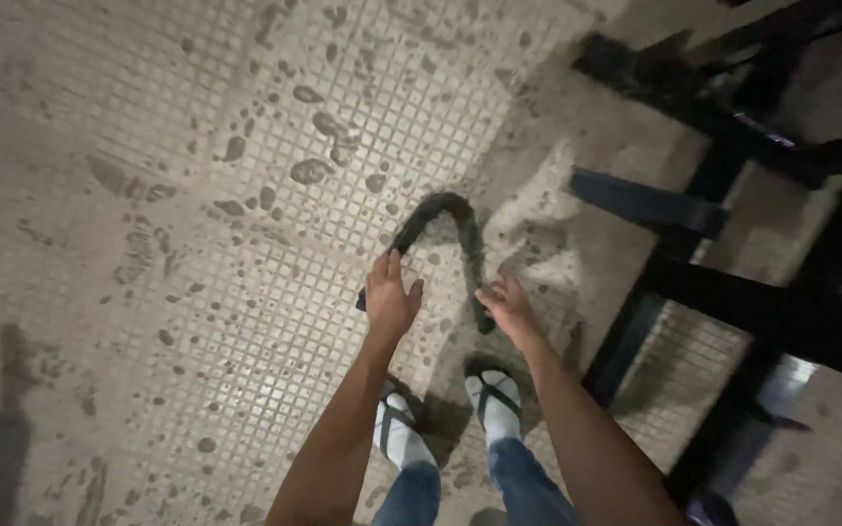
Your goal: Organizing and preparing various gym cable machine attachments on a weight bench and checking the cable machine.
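The left hand [391, 295] is spread open, fingers straight, and rests on one end of a dark bent strip [445, 237], maybe rubber or cloth. It is pressing or touching, not wrapped round it. The right hand [510, 308] is at the other end of the strip. Its fingers look curled in, but I cannot tell if it really has hold of the strip or only touches it.

The strip makes a hump shape, like an upside-down letter U, with its top pointing away from the person. It lies on the tiled floor [246, 321], near the middle, a bit toward the right side. The floor has small square tiles and many dark wet spots and mud patches.

Just below the hands are two feet in white socks and sandals [494, 399], and blue jeans. A dark metal frame [733, 302] stands at the right edge of the floor, close to the right hand.

To do this well, I think both hands should get a firm hold on the ends before lifting, and the feet should stay steady on the wet tiles
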